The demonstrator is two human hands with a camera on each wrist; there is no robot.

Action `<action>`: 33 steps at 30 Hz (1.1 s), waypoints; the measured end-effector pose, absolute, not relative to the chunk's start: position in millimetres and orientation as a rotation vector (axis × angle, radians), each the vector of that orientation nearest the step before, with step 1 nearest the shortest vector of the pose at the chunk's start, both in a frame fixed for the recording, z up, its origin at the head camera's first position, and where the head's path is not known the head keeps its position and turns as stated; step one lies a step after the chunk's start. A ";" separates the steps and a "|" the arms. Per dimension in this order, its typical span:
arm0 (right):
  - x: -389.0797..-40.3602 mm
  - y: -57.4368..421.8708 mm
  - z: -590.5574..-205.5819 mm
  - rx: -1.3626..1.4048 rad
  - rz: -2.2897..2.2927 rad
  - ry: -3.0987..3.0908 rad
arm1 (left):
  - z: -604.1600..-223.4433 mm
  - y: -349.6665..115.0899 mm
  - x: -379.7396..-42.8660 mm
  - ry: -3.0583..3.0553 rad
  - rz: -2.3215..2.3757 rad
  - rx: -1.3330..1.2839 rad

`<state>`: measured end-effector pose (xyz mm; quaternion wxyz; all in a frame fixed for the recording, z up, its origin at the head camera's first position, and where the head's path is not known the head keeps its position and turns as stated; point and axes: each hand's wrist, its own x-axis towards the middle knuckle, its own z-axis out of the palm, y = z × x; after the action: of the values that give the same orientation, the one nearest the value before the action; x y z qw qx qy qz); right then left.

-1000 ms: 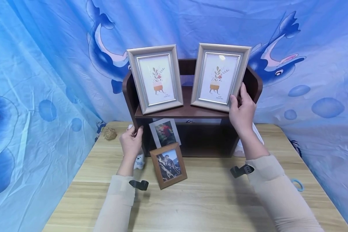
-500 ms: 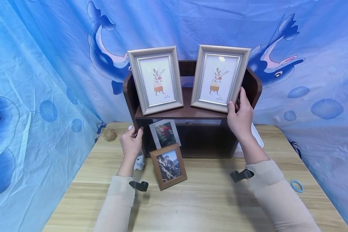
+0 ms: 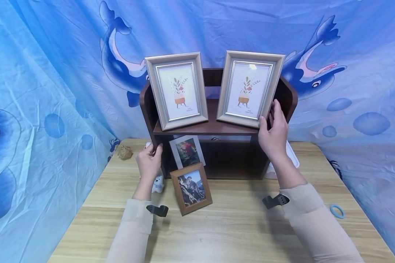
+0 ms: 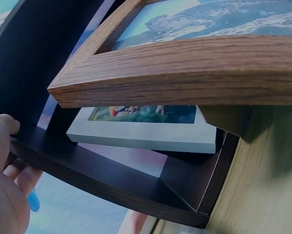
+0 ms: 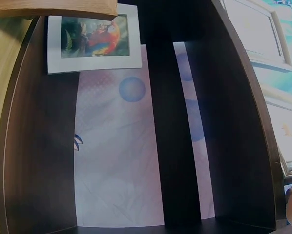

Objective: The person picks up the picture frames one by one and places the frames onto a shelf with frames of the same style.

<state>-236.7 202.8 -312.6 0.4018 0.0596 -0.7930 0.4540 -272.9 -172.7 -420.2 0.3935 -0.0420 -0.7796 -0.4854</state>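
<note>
A dark brown two-tier shelf (image 3: 228, 128) stands on the table. My left hand (image 3: 148, 160) grips the front edge of its left side panel, thumb inside and fingers outside in the left wrist view. On the upper tier lean two silver-beige picture frames showing potted plants: a left frame (image 3: 181, 91) and a right frame (image 3: 250, 87). My right hand (image 3: 274, 137) holds the right frame by its lower right corner, thumb at the front, fingers along the side. Below, a white-framed parrot picture (image 3: 187, 150) stands in the lower tier, behind a brown wooden picture frame (image 3: 191, 188).
A small white bear figure (image 3: 158, 183) stands by my left wrist. A twine ball (image 3: 124, 152) lies at the back left, a light blue ring (image 3: 337, 211) at the right. White objects (image 3: 291, 155) show behind my right forearm. A blue dolphin-print curtain (image 3: 365, 80) surrounds the table.
My right hand has slid slightly down at the right frame's corner, its thumb drawing back from the front face toward the edge. My left hand and the frames keep their places.
</note>
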 end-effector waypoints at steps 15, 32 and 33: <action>-226.9 206.9 -326.3 0.266 1.070 -1.910 | -420.3 -172.2 -270.8 -1.972 -1.226 -0.110; -192.3 199.6 -309.6 0.381 1.084 -1.701 | -421.3 -172.3 -273.1 -1.957 -1.218 -0.119; -190.9 199.5 -309.3 0.379 1.080 -1.699 | -421.5 -172.3 -273.2 -1.956 -1.219 -0.118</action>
<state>-190.9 199.5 -309.3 0.5195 0.1578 -0.7086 0.4506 -273.2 -172.3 -421.5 0.4049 -0.0466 -0.7750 -0.4830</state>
